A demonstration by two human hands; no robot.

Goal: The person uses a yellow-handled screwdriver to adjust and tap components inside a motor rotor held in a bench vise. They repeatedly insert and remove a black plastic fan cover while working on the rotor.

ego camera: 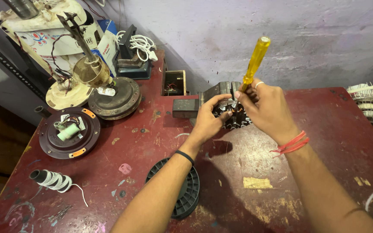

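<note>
Right hand (267, 108) fingers wrapped around a screwdriver with a translucent yellow plastic handle (255, 58), handle tilted up and to the right, tip hidden behind the fingers. Left hand (208, 118) fingers curled on the edge of a round toothed metal stator core with copper windings (238, 118), mid-table near the wall. Stator sits on the worn dark-red table (324, 129). Black ribbed plastic disc (185, 190) under the left forearm. Dark round motor cover with a green part (70, 133) far left.

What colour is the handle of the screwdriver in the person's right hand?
Clear yellow: the screwdriver handle shows best in the head view, above the right hand.
</note>
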